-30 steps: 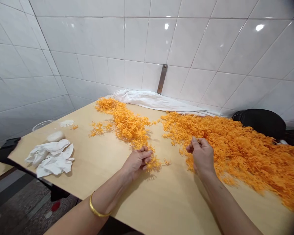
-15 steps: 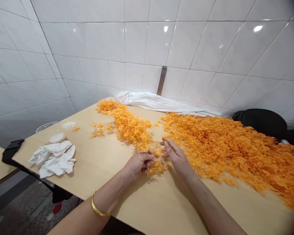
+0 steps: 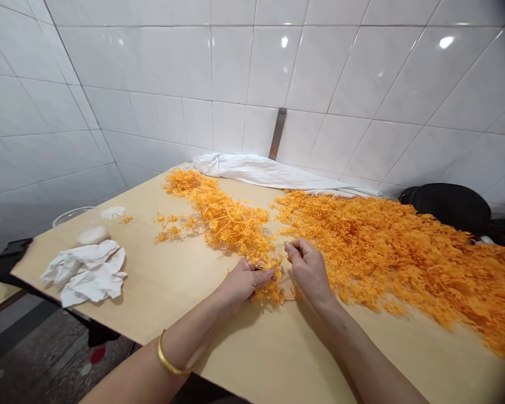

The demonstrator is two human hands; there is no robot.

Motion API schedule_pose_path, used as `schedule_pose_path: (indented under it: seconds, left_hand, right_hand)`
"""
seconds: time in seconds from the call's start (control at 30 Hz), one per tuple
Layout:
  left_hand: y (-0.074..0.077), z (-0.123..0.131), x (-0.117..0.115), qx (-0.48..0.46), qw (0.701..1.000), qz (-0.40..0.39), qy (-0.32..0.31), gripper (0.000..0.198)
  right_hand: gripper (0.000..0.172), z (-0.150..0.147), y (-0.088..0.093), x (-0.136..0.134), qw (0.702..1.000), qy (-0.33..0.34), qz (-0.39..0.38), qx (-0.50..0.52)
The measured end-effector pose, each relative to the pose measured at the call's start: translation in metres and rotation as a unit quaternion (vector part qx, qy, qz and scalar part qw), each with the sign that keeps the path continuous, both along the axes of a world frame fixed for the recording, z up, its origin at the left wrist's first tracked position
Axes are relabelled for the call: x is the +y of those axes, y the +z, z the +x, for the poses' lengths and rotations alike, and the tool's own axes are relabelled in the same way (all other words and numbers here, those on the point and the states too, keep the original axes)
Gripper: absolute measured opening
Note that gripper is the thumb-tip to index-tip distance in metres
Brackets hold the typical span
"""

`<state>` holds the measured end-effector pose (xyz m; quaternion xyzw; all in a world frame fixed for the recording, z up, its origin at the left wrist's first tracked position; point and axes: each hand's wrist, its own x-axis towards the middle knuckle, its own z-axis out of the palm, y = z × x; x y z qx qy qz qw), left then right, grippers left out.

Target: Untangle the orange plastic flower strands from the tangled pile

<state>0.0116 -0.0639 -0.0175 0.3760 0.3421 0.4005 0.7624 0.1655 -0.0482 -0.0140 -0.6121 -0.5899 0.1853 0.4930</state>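
A wall of glossy white marbled tiles (image 3: 151,62) is met by a pale wood-coloured table (image 3: 168,286). Its right side is covered by a broad heap of orange, spindly, branching sprigs (image 3: 404,264). Along the wall a long, bunched white cloth (image 3: 256,170) is laid. Left of the broad heap, a narrower orange sprig pile (image 3: 223,219) is stretched toward the hands. By the left edge, a crumpled white sheet (image 3: 88,269) is placed. At the pile's near end, a small orange sprig bunch (image 3: 271,292) is held in the curled left hand (image 3: 248,280). The right hand (image 3: 309,269) is narrowed to a pinch beside a thin orange strand (image 3: 281,259); whether the strand is gripped cannot be told.
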Motion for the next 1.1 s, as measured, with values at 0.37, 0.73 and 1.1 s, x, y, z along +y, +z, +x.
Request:
schedule_pose_path:
  seconds: [0.37, 0.73, 1.1]
  left_hand:
    - [-0.005, -0.011, 0.006, 0.001, 0.999, -0.044, -0.011, 0.021]
    - [-0.003, -0.008, 0.004, 0.012, 1.000, -0.027, 0.003, 0.020]
    - [-0.007, -0.005, 0.007, -0.003, 1.000, -0.027, -0.015, 0.014]
  right_hand:
    - [0.028, 0.003, 0.008, -0.003, 0.968, 0.160, -0.099, 0.164]
    - [0.033, -0.004, -0.004, 0.001, 0.975, 0.108, -0.070, 0.179]
    - [0.027, 0.010, 0.009, -0.005, 0.926, 0.125, -0.174, 0.312]
